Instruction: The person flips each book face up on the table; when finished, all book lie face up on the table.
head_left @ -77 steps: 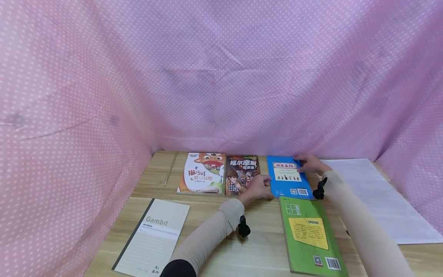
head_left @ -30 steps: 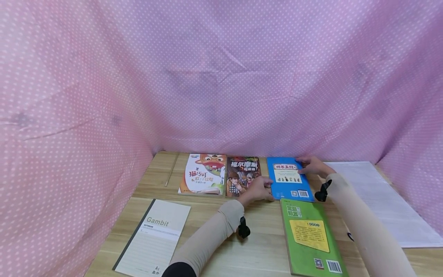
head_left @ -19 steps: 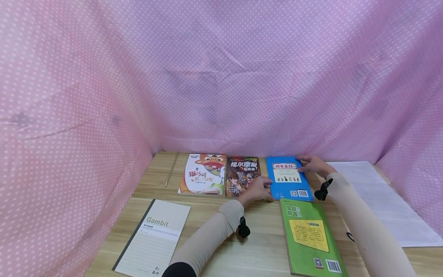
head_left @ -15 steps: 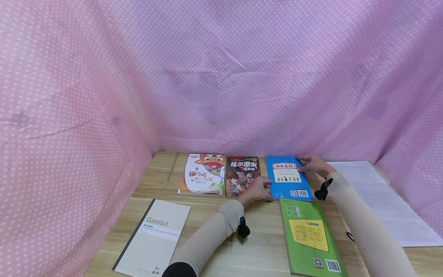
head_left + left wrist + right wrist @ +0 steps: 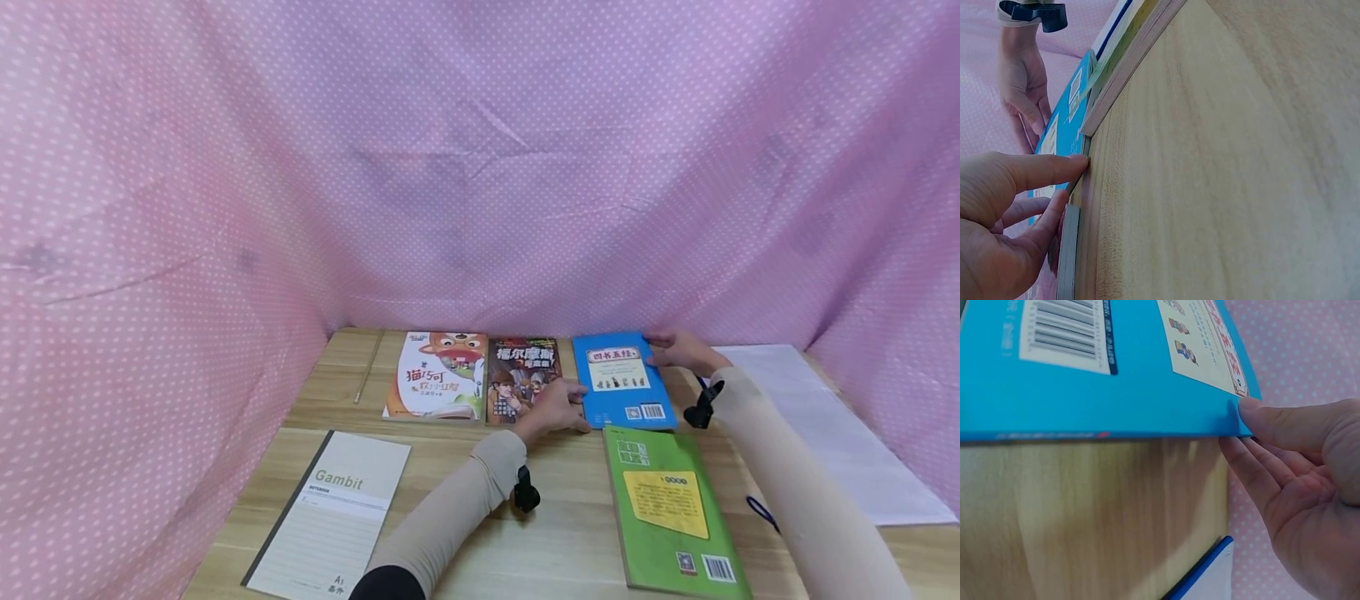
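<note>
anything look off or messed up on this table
Nothing spilled or damaged shows, but the blue book and the green book in front of it show barcodes, so they probably lie back cover up, unlike the dark book.

The left forearm (image 5: 450,500) and right forearm (image 5: 806,475) are stretched forward; the left hand (image 5: 552,408) has thumb and fingers apart, the right hand (image 5: 684,352) pinches with thumb and fingers

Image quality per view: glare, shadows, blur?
Head: pale sheen on the table, fine print on the green book unreadable. Left wrist: table grain looks soft at right. Right wrist: spine print on the blue book blurred, soft shadow on the table.
</note>
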`<state>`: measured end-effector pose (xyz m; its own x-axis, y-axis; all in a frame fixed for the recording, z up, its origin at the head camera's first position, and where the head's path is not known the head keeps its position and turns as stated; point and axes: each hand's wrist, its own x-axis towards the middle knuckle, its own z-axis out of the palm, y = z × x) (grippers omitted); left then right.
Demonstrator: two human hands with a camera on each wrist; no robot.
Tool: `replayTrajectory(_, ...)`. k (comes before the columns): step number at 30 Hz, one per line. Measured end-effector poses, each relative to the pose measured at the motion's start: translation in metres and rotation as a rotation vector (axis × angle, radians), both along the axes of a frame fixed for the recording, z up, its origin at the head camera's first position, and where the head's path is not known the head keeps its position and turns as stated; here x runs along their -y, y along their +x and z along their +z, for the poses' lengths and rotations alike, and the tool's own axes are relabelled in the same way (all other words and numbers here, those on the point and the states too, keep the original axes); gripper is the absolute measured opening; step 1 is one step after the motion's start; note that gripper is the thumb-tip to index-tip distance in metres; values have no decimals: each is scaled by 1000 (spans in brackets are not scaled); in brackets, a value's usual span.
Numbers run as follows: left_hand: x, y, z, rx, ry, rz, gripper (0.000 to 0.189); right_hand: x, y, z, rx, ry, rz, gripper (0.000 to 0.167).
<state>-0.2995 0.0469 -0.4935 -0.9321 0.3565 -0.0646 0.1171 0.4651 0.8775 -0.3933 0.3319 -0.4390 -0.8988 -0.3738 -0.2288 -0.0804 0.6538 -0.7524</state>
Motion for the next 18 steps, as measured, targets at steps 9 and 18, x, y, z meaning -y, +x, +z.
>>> replayTrajectory(9, -1, 0, 1, 32, 7, 9, 70, -2, -1, 10, -48, -42, 45, 72)
replayTrajectory(18, 0, 1, 4, 24, -2, -7, 70, 0, -1, 22, -39, -28, 51, 71)
